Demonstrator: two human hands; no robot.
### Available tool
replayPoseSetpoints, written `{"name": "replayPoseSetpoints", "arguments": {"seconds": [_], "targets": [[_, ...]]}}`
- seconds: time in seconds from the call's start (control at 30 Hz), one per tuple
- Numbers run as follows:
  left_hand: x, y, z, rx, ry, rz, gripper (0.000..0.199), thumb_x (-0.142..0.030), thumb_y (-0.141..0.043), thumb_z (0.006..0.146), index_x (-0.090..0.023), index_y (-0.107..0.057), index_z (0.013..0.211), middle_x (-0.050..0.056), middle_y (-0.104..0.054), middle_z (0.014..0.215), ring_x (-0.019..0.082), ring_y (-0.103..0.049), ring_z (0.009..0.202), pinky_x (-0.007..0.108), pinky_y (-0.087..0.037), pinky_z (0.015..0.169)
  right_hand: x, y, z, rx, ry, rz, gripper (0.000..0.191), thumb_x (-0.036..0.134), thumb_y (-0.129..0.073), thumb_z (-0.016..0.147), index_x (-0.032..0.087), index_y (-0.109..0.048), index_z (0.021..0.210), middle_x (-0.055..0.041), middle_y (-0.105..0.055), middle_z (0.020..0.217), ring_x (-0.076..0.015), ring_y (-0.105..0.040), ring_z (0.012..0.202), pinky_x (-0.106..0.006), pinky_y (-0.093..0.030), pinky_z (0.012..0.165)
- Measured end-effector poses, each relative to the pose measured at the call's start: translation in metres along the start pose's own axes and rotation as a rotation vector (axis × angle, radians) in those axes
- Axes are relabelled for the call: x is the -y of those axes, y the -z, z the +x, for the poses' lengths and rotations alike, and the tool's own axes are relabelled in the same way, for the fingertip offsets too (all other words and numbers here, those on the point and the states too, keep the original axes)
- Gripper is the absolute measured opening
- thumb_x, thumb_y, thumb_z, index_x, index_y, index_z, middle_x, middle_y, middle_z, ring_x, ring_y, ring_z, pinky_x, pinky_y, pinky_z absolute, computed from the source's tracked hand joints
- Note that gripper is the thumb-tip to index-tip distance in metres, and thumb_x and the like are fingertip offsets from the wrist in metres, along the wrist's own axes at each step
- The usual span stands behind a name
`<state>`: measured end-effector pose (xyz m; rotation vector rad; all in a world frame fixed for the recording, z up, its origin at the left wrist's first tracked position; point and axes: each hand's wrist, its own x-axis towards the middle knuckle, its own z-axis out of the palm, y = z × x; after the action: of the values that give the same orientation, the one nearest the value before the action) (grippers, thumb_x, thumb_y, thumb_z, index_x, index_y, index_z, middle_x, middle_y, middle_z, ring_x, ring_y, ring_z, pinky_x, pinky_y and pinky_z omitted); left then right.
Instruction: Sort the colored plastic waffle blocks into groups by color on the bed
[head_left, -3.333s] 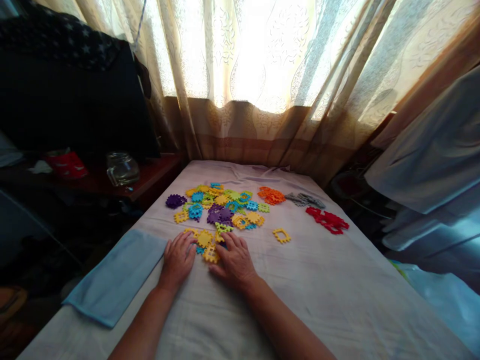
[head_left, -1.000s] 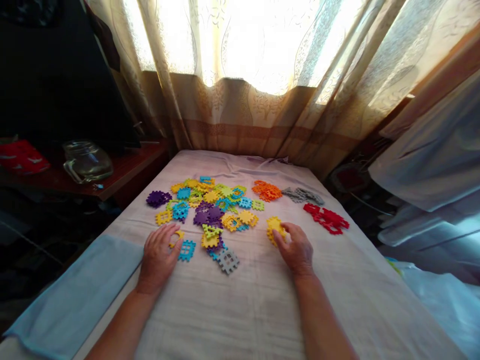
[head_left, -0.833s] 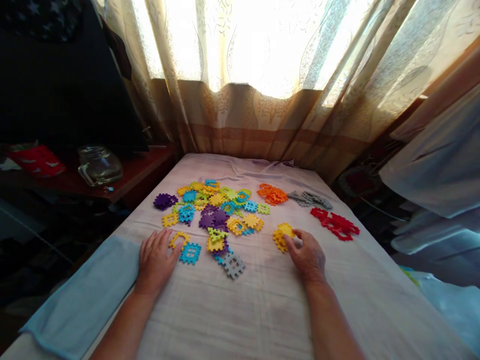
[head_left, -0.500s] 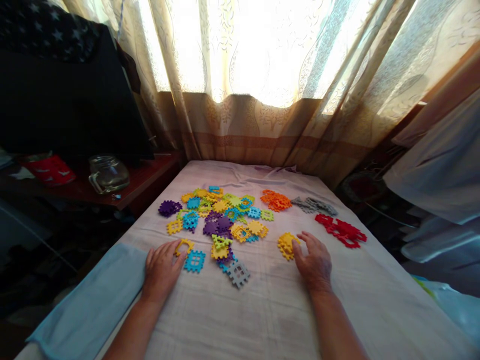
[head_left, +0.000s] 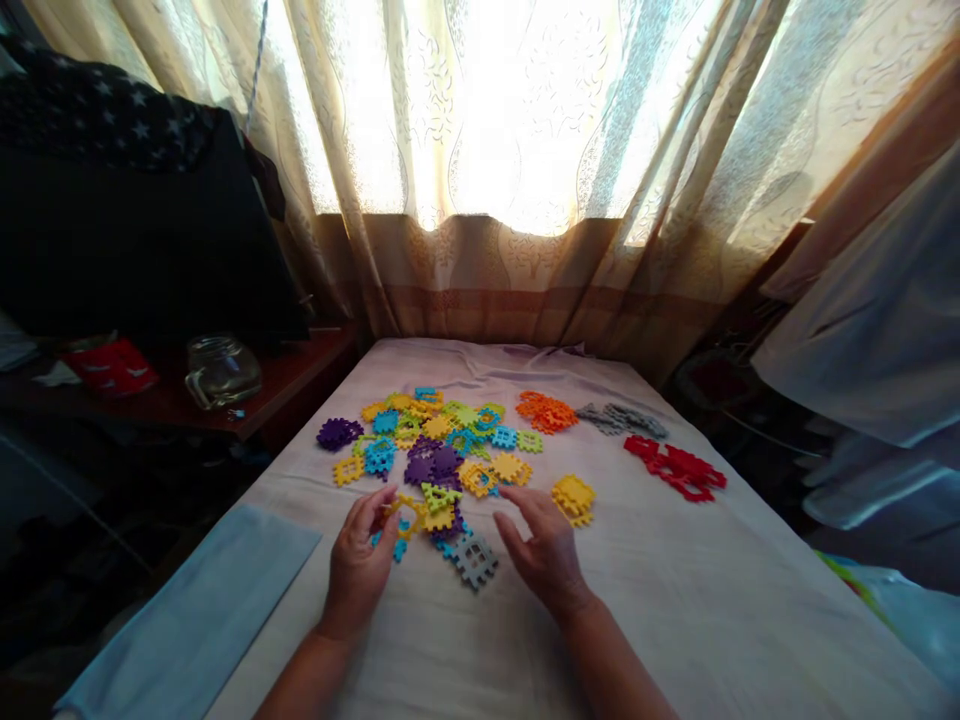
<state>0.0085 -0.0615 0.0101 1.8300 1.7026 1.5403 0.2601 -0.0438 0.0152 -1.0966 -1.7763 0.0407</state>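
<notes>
Pinched in my left hand [head_left: 364, 550] is a yellow open-framed interlocking tile [head_left: 409, 512], raised over a blue window tile [head_left: 401, 545] it partly hides. Fingers apart and holding nothing, my right hand [head_left: 544, 550] hovers right of a grey window tile [head_left: 474, 560]. Beside the yellow tile lies a lime green triangular-holed tile [head_left: 441, 497]. A small stack of yellow tiles [head_left: 574, 498] rests on the cloth just beyond my right hand. Purple tiles [head_left: 435, 464] lie in the mixed heap ahead of both hands.
Sorted piles stand at the back: orange tiles [head_left: 546, 411], grey tiles [head_left: 621, 419], red tiles [head_left: 676, 467] and dark purple tiles [head_left: 339, 433]. A folded blue cloth [head_left: 195, 610] lies on the left. A glass jar [head_left: 223, 372] and a red container [head_left: 111, 367] stand on the side desk.
My left hand has lifted the yellow frame tile and moved right with it. My right hand has left the yellow stack and come left toward the middle. The view has tipped slightly upward.
</notes>
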Motion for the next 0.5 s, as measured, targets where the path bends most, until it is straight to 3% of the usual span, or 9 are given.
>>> {"name": "replayPoseSetpoints", "arguments": {"seconds": [0.13,0.23,0.37,0.5], "targets": [[-0.030,-0.032,-0.011,0.140,0.102,-0.235,0.030,-0.038,-0.060,0.084,-0.023,-0.064,0.110,0.005,-0.070,0.103,0.017,-0.069,0.087,0.030,-0.058,0.078,0.033,-0.014,-0.001,0.164,-0.090,0.248,0.033,0.034,-0.058,0.087,0.023,-0.062,0.118,-0.0041,-0.073,0.091,-0.0157,-0.067,0.074,-0.027,-0.055,0.066],[-0.039,-0.054,-0.016,0.203,0.177,-0.360,0.033,-0.040,-0.060,0.083,-0.022,-0.063,0.111,0.007,-0.070,0.104,0.019,-0.069,0.091,0.032,-0.058,0.082,0.039,-0.015,0.000,0.181,-0.196,0.313,0.024,0.028,-0.053,0.087,0.021,-0.066,0.107,0.0001,-0.069,0.075,-0.0115,-0.061,0.058,-0.022,-0.050,0.057],[-0.042,-0.068,-0.016,0.246,0.191,-0.397,0.037,-0.044,-0.059,0.083,-0.020,-0.063,0.112,0.009,-0.069,0.107,0.019,-0.069,0.094,0.032,-0.058,0.082,0.019,-0.007,0.006,0.110,-0.308,0.258,0.023,0.028,-0.051,0.083,0.019,-0.068,0.095,0.0025,-0.062,0.062,-0.0106,-0.054,0.051,-0.020,-0.045,0.051],[-0.049,-0.046,-0.012,0.195,0.223,-0.381,0.042,-0.050,-0.060,0.082,-0.020,-0.064,0.111,0.009,-0.068,0.109,0.020,-0.068,0.095,0.033,-0.057,0.083,-0.026,0.013,0.006,-0.020,-0.475,0.135,0.031,0.037,-0.050,0.080,0.018,-0.069,0.095,0.0034,-0.058,0.056,-0.0118,-0.051,0.048,-0.022,-0.043,0.048]]}}
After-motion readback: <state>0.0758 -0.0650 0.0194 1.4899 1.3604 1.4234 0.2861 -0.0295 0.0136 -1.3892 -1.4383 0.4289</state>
